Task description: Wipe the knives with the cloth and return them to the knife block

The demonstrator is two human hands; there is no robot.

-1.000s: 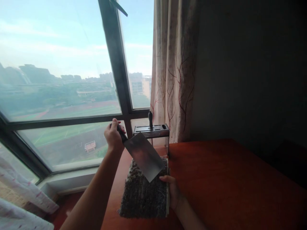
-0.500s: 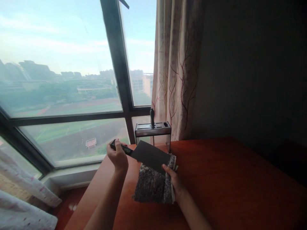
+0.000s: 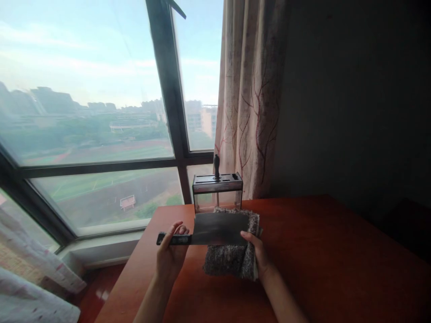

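A broad-bladed cleaver (image 3: pixel 218 229) lies nearly level across the view above the table, its black handle to the left. My left hand (image 3: pixel 171 251) is closed on that handle, the thumb over its near side. At the blade's far end, my right hand (image 3: pixel 261 255) grips a shaggy grey-brown cloth (image 3: pixel 224 262), with its thumb on the blade. The cloth hangs behind and below the blade, and part of it shows above the top edge. Behind the cleaver stands a knife rack (image 3: pixel 218 181) with a slotted top and one black-handled tool (image 3: pixel 216 166) upright in it.
The reddish-brown wooden table (image 3: pixel 319 260) stretches away to the right. Large window panes with dark frames (image 3: pixel 101 168) rise at the left and back. A patterned curtain (image 3: pixel 249 103) hangs behind the rack, and another curtain (image 3: pixel 33 287) is at the lower left.
The cleaver has turned from slanting down to the right to nearly level. My left hand has lowered, and my right hand and the cloth have shifted slightly right.
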